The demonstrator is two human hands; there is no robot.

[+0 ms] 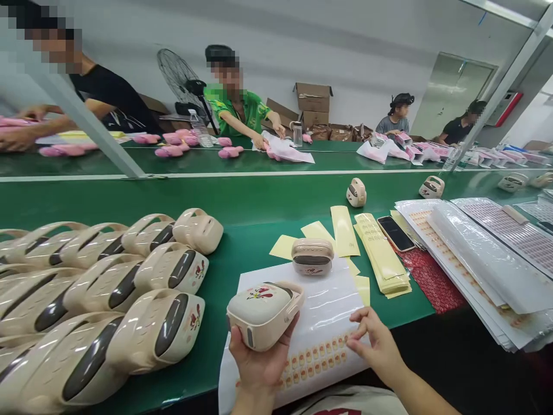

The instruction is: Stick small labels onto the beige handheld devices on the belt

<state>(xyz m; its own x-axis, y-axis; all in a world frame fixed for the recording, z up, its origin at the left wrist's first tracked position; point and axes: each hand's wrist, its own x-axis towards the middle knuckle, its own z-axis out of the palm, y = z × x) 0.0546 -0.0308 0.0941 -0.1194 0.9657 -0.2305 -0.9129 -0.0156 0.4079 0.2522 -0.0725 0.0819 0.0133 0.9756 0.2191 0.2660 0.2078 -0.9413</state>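
Note:
My left hand [259,362] holds a cream plastic case [264,311] with a handle and a red flower sticker on top, lifted just above the near table edge. My right hand [375,344] rests its fingertips on a white sticker sheet [322,323] with rows of small orange stickers, pinching at one near the sheet's right side. A second cream case [311,256] stands on the far end of the same sheet.
Several cream cases [108,300] lie stacked at the left on the green belt [259,202]. Yellow backing strips [380,253], a phone [396,233] and stacks of sticker sheets [484,253] lie to the right. Two more cases [356,192] ride the belt. Other people work across it.

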